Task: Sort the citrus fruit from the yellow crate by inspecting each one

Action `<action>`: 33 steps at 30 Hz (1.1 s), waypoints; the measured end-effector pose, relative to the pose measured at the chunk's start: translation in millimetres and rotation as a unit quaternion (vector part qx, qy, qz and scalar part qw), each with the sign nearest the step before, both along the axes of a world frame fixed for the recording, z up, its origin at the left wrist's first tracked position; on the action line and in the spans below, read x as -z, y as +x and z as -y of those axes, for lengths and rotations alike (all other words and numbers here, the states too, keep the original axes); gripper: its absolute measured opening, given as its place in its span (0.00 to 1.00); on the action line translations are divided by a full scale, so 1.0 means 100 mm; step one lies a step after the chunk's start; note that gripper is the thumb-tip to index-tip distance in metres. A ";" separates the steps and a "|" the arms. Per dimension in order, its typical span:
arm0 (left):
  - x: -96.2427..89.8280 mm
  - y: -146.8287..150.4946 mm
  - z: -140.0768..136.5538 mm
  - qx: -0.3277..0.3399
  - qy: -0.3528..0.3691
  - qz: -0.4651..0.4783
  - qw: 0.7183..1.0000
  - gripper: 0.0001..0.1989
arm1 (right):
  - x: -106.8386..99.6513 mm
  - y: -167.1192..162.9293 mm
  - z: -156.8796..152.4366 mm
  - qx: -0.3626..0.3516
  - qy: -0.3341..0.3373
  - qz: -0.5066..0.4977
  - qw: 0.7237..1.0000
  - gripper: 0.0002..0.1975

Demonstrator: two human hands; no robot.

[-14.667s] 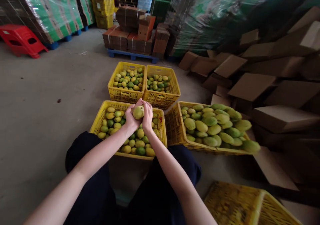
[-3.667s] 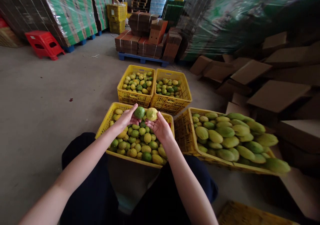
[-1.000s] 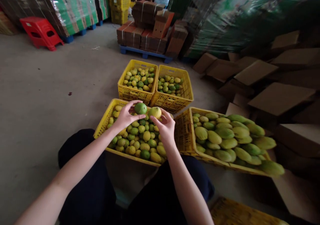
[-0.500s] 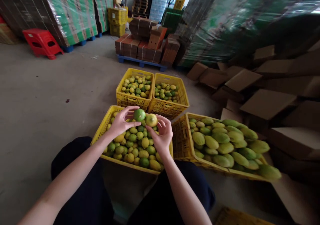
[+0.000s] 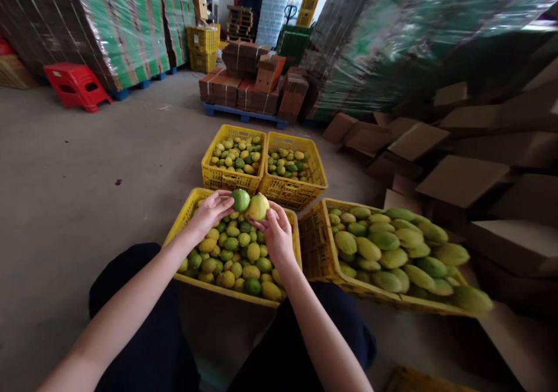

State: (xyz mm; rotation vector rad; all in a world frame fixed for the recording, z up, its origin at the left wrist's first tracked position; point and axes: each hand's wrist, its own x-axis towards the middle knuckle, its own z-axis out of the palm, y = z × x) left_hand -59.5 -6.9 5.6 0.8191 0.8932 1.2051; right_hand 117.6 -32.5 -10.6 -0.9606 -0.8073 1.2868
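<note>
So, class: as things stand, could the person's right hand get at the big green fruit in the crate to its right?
Probably not straight away: the right hand already holds a yellow fruit. The way to the big green fruit looks open, heaped uncovered above the crate rim.

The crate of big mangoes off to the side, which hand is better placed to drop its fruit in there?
Right, probably. The right hand, holding the yellow fruit, is nearer the mango crate; the left hand, with the green fruit, would have to cross over.

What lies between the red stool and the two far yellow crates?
In the head view, only bare grey concrete floor lies between the red stool and the far crates.
</note>
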 end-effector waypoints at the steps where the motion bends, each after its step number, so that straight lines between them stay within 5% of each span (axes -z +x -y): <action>1: 0.01 0.00 -0.01 -0.008 -0.006 0.004 1.000 0.17 | 0.01 0.00 -0.01 -0.005 -0.004 -0.006 1.000 0.20; 13: 0.06 0.03 -0.01 0.046 -0.033 -0.079 0.995 0.19 | 0.01 -0.07 0.04 -0.068 -0.054 -0.021 0.996 0.21; 27: 0.00 0.06 0.00 0.021 -0.048 0.000 0.999 0.14 | 0.05 0.05 -0.05 -0.098 -0.109 -0.113 0.983 0.22; 33: -0.06 0.13 -0.06 -0.001 -0.112 0.049 0.993 0.16 | 0.02 0.08 -0.09 -0.083 -0.101 -0.109 0.985 0.21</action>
